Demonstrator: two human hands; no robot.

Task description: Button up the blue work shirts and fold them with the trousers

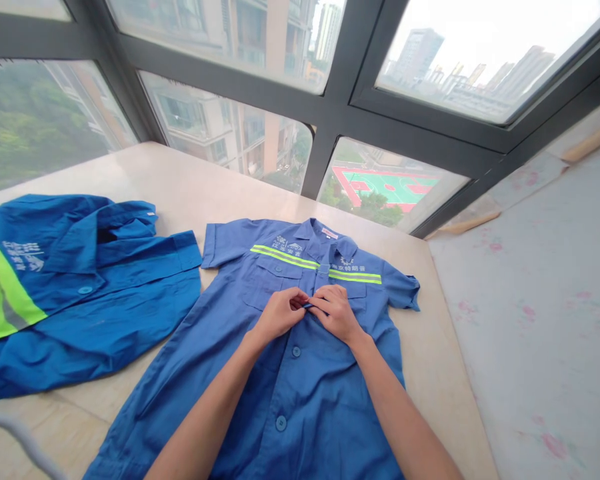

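blue work shirt (325, 390) laid face up, its front pinched in both hands

the short-sleeved shirt is spread on a pale window ledge (447, 373), collar (304, 230) pointing away from the wearer and lower part running out of view towards them. laid this way, its front placket (287, 387) probably sits within easy reach of both arms.

the left hand (283, 312) and right hand (336, 313) meet at the shirt's middle, just below its yellow-green chest stripe (280, 255). the fingers of each hand are drawn together, gripping a small fold of the shirt front between thumb and fingertips. holding it from both sides seems meant to lift and steady the cloth; whether a button lies inside the pinch, i cannot tell. two blue buttons (296, 351) show on the placket, nearer the wearer than the hands.

to the left of the shirt, touching or nearly touching it, lies a second blue garment (125, 313), bunched at its far end, perhaps set aside to leave the shirt room. nearer the wearer on that side, a blurred pale curved object (25, 437) enters view; i cannot tell what it is.

beyond the shirt stand grey-framed windows (325, 127); to its right is a flower-patterned wall (535, 320).
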